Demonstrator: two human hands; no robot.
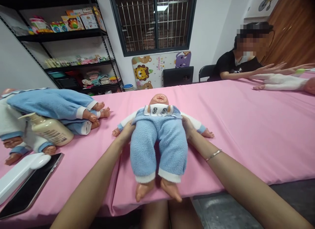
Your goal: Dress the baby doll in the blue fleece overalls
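Observation:
A baby doll (pixel 159 99) lies on its back, feet toward me, at the table's near edge. It wears fuzzy light blue trousers (pixel 144 147) with white cuffs, and a top (pixel 159 111) with a printed animal face. My left hand (pixel 127 130) grips the trousers' waist at the left hip. On the opposite hip, my right hand (pixel 188 125) holds the same waistband; its fingertips are partly hidden behind the cloth. Both doll arms stretch out sideways past my hands.
Other dolls in blue trousers (pixel 54 102) lie at the left beside a pump bottle (pixel 52 129). Nearer are a phone (pixel 31 186) and a white device (pixel 19 173). Across the pink-covered table (pixel 246 130), a person (pixel 228 63) reaches toward a white-clothed doll (pixel 285 82). Shelves (pixel 66 35) stand behind.

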